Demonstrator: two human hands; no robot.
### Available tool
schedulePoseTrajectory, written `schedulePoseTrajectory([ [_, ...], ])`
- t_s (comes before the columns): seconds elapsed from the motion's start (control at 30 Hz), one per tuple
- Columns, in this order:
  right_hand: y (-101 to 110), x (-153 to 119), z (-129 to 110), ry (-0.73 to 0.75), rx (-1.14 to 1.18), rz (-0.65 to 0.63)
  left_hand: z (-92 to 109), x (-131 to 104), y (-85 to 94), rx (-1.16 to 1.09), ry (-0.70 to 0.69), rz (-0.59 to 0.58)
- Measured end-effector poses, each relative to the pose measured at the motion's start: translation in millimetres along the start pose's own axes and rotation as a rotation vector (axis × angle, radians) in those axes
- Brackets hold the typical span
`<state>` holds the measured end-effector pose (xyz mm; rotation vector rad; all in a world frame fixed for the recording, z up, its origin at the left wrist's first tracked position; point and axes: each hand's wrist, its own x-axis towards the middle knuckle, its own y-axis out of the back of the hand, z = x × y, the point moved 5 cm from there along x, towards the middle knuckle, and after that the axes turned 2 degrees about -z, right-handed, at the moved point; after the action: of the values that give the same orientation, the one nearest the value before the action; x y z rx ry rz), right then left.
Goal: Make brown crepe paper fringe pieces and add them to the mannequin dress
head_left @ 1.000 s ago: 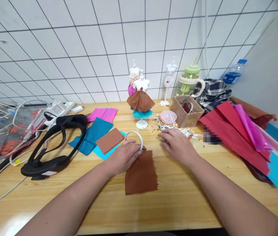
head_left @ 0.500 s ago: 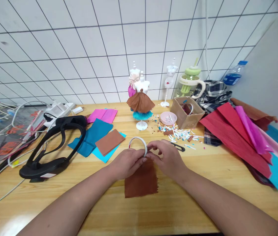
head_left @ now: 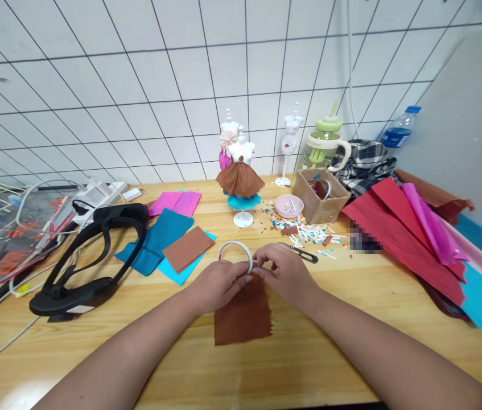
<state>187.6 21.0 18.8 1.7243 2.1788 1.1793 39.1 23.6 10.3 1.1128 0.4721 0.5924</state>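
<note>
My left hand is closed around the lower side of a white tape roll, which stands on edge. Thumb and fingertips of my right hand are pinched together right beside the roll; what lies between them is hidden. Below both hands a piece of brown crepe paper lies flat on the table, its right edge jagged and its top covered by my fingers. Just past my right hand rests a black-handled cutter. A small dress form in a brown and turquoise skirt stands behind.
Folded brown paper and teal paper lie left, beside a black headset. Paper scraps, a pink dish and a cardboard box sit back right. Red crepe paper covers the right side.
The whole view has shifted slightly, with the scene a little further left. Both hands stay at the tape roll, their grip nearly the same.
</note>
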Motion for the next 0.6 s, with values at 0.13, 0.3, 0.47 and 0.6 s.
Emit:
schedulePoseTrajectory([
  [0.13,2.0,-2.1,0.4,-0.017,0.019,0.066,0.9,-0.7,1.6,-0.046,-0.003,-0.008],
  [0.3,-1.6,-1.6,1.1,-0.013,0.041,-0.008,0.0,-1.4,-0.7,-0.008,0.006,-0.027],
  [0.47,-4.5,0.1,2.0,-0.038,0.076,-0.086,-0.3,-0.8,-1.6,0.039,-0.017,-0.031],
  [0.6,-1.8,-1.6,1.1,-0.035,0.085,-0.019,-1.6,-0.8,-0.1,0.028,-0.01,-0.017],
])
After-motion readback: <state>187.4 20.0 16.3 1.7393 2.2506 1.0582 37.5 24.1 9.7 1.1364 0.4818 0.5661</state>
